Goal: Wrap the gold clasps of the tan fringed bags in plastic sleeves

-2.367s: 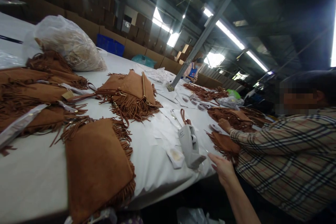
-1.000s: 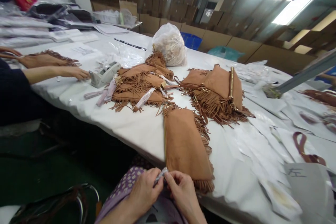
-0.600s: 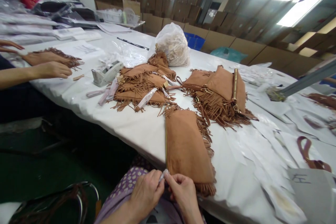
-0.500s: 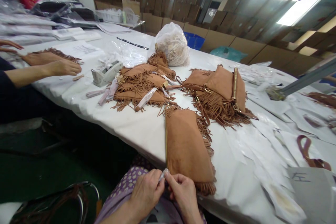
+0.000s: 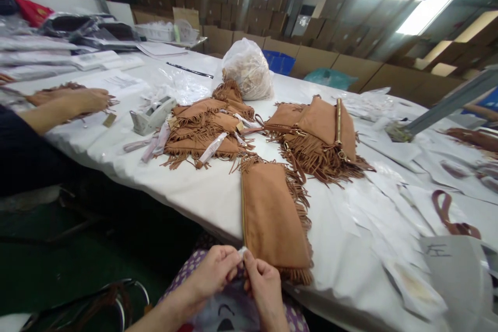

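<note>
- Evidently both hands are at work on one tiny thing: the left hand (image 5: 216,270) and the right hand (image 5: 266,285) are nearly closed, thumb and fingertips pinching one white scrap (image 5: 242,252) between them, probably because it is too small for a fuller grip.
- The near bag (image 5: 272,212), one brown fringed piece, lies flat on the worktop (image 5: 187,187), its zip edge to the left and lower corner just beside the fingertips, presumably so that corner is easy to reach.
- Beyond it to the right, one pile of bags (image 5: 322,135) holds at least two, overlapping.
- Beyond it to the left, another heap (image 5: 210,135) has several; the overlap hides the count.
- Two tape dispensers stand apart: one (image 5: 151,116) past that heap, one (image 5: 455,275) right of the near bag, likely within arm's reach, with one brown strap (image 5: 445,212) behind.
- Farther behind the near bag sits one plastic sack (image 5: 249,72).
- Far left of it, one co-worker's hand (image 5: 83,101) rests over another brown fringed piece.
</note>
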Demonstrator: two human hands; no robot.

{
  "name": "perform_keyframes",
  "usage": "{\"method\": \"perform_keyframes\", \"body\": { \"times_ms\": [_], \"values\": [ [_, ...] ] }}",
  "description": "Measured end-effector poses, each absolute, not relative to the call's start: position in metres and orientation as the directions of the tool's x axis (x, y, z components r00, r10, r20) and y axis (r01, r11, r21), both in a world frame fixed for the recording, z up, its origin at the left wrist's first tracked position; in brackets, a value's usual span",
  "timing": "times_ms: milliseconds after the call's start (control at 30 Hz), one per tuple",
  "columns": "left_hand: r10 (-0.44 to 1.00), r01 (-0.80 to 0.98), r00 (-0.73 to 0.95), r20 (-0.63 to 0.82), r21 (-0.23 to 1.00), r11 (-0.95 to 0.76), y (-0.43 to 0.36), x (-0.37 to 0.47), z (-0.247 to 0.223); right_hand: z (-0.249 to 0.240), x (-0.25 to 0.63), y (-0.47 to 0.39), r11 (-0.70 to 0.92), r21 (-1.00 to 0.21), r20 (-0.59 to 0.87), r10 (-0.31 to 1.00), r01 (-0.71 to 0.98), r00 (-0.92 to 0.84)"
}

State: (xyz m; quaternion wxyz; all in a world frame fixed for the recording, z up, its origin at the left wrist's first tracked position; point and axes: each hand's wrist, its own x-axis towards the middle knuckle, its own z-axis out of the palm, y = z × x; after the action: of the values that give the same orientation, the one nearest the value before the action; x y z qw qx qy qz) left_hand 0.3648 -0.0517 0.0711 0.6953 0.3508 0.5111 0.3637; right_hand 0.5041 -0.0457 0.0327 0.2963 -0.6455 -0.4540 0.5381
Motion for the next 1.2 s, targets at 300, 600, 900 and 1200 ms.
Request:
{"method": "perform_keyframes", "body": {
  "times_ms": [300,600,900,1200],
  "values": [
    [0.688,-0.465,0.348,-0.637,0.52,0.717,-0.05,0.358,0.055,0.021,0.51,-0.055,0.013,-0.82,-0.038,0.996,0.572,-0.078],
    [0.768,-0.203,0.232,-0.597,0.742,0.638,-0.045,0.35,0.055,0.059,0.534,-0.04,0.609,-0.487,0.443,0.79,0.626,-0.424],
    [0.772,-0.186,0.276,-0.573,0.756,0.628,-0.042,0.346,0.069,0.054,0.512,-0.014,0.748,-0.199,0.426,0.648,0.633,-0.632],
    [0.465,-0.565,0.625,-0.627,0.047,0.824,-0.04,0.347,0.058,0.045,0.492,-0.014,0.584,-0.2,0.433,0.773,0.786,-0.464]
  ]
}}
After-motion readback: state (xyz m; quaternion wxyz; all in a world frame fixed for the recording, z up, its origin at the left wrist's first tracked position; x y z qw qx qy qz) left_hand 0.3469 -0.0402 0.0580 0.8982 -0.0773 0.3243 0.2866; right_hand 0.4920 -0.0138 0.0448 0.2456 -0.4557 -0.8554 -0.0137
